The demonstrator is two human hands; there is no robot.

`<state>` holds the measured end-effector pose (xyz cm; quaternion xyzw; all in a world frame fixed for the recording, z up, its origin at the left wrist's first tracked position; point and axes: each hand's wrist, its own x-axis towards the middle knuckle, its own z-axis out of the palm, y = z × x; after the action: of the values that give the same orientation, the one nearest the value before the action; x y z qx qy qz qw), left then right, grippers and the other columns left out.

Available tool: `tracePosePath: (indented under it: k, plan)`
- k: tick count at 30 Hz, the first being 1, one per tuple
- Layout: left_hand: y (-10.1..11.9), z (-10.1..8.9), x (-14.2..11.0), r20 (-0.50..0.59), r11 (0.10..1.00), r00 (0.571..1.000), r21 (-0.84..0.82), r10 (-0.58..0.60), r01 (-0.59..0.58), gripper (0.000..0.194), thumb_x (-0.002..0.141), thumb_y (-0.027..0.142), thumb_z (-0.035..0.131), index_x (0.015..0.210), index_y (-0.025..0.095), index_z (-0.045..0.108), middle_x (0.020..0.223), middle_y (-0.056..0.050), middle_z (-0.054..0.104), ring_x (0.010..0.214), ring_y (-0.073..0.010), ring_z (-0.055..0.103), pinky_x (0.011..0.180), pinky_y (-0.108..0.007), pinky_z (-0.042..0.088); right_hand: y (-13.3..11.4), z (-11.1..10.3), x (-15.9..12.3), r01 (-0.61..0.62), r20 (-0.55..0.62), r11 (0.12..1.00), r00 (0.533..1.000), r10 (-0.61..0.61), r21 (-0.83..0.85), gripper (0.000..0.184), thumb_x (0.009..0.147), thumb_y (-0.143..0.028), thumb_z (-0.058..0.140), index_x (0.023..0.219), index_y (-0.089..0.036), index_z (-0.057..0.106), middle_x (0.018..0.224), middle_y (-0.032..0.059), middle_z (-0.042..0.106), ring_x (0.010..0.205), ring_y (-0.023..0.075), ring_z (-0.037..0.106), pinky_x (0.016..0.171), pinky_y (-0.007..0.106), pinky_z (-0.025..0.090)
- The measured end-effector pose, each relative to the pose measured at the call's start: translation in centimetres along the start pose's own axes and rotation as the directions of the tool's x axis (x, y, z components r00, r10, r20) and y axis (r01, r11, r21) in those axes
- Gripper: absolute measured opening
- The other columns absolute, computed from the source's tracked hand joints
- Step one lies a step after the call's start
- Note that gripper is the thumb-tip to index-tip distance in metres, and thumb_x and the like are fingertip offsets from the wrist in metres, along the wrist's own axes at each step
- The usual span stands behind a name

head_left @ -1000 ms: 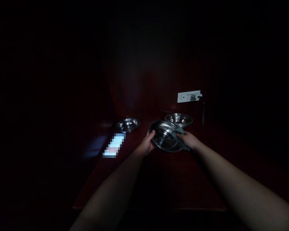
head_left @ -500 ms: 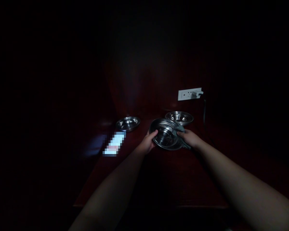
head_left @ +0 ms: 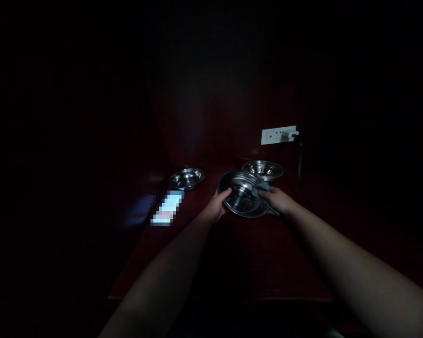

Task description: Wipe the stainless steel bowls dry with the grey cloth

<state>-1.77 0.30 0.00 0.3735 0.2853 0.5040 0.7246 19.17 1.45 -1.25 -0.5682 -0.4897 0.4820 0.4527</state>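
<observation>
A shiny steel bowl (head_left: 238,199) is held tilted above the dark red table, its inside facing me. My left hand (head_left: 216,205) is closed on its left rim, thumb over the edge. At the right rim, my right hand (head_left: 278,201) grips a grey-green cloth (head_left: 262,188), which is folded over the edge and hangs a little below it. The fingers of both hands are partly hidden behind the bowl. Just behind it lies another steel bowl (head_left: 262,170), its near edge partly covered. A third, shallow steel bowl (head_left: 187,178) rests to the left.
On the table's left side lies a lit, pixelated phone-like screen (head_left: 167,209). A white wall socket (head_left: 278,135) with a plug and dark cable (head_left: 299,164) is at the back right. The table's front edge (head_left: 268,299) runs below my arms. The surroundings are very dark.
The view has shifted very slightly, so things sit a little higher. Both hands keep their hold on the bowl and cloth, with hardly any other movement visible.
</observation>
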Motion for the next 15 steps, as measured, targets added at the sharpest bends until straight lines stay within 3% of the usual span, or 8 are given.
tracePosePath:
  k: [5, 15]
  plan:
    - [0.03, 0.05, -0.02, -0.013, 1.000, 1.000, 0.004, -0.006, 0.006, 0.051, 0.075, 0.023, 0.063, 0.123, 0.020, 0.046, 0.120, -0.012, 0.058, 0.106, -0.0255, 0.058, 0.090, -0.044, 0.047, -0.09, 0.03, -0.03, 0.000, 0.015, 1.000, 1.000, 0.000, 0.010, 0.015, 0.083, -0.017, 0.053, 0.094, -0.011, 0.061, 0.068, 0.0070, 0.069, 0.057, 0.0156, 0.065, 0.059, 0.027, 0.054]
    - [0.21, 0.32, -0.21, -0.022, 1.000, 1.000, -0.001, -0.003, 0.003, 0.052, 0.076, 0.021, 0.063, 0.125, 0.020, 0.045, 0.119, -0.012, 0.059, 0.103, -0.0248, 0.060, 0.089, -0.043, 0.047, 0.02, -0.16, 0.16, 0.027, 0.011, 0.999, 1.000, -0.027, -0.042, 0.017, 0.080, -0.022, 0.058, 0.094, -0.012, 0.063, 0.082, 0.0098, 0.071, 0.064, 0.0169, 0.067, 0.061, 0.026, 0.054]
